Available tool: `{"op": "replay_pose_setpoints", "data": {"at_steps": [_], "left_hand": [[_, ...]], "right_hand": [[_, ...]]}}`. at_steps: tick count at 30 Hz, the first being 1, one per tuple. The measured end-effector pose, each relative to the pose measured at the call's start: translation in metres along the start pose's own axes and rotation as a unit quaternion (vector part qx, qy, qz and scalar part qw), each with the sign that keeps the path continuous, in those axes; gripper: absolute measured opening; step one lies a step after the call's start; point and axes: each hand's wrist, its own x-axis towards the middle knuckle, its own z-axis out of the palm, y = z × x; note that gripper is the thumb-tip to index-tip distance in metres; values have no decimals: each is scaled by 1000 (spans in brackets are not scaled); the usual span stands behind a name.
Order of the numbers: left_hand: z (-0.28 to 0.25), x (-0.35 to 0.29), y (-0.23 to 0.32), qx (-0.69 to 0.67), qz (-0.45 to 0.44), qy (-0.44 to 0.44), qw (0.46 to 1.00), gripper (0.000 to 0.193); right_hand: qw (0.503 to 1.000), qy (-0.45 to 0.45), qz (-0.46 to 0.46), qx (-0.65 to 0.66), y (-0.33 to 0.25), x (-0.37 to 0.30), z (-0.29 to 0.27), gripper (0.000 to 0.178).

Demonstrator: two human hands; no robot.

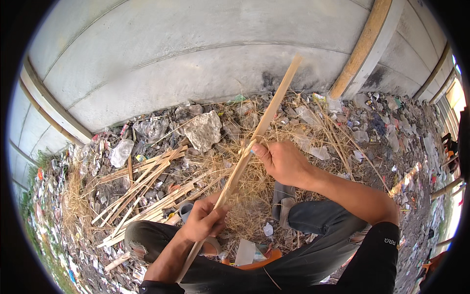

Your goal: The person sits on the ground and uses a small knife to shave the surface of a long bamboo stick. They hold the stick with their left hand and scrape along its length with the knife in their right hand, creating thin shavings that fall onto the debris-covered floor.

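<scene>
From my end of the feed, I have 2 bare hands working on 1 long, pale wooden strip [238, 169], which slants up from between the legs toward the wall. The left hand [206, 216] is closed around its lower part, near the left knee. The right hand [284, 160] is closed at the strip farther up, thumb against its edge; I cannot tell whether its curled fingers also hold something small. Above that hand, the strip's upper end stands free in front of the grey concrete wall [196, 49].

To the left I see a loose pile of similar cut strips [164, 201], with a rough grey rock [203, 131] just beyond. Dry straw [254, 196] lies beneath the hands, between 2 legs in dark trousers [323, 215]. Litter covers the ground around, and 1 bamboo pole [361, 49] leans at the wall, upper right.
</scene>
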Motion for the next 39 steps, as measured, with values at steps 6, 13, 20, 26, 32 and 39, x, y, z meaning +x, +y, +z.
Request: {"op": "replay_pose_setpoints", "data": {"at_steps": [6,13,20,26,32,39], "left_hand": [[-5,5,-4,20,6,4,1000,47],[-2,10,-3,7,27,13,1000,48],[0,11,-3,-12,25,18,999,41],[-4,12,-11,-20,36,13,999,33],[2,11,0,-25,29,10,999,27],[-4,13,-11,-32,33,7,999,22]], "right_hand": [[996,-18,-86,6,-17,-18,31,63],[995,-9,-74,64,-15,-16,36,62],[995,-73,-5,63,-25,-7,22,65],[940,-220,80,247,-6,-4,21,79],[999,-5,-40,15,-14,-4,15,63],[987,-85,-26,136,-16,-13,33,57]]}}
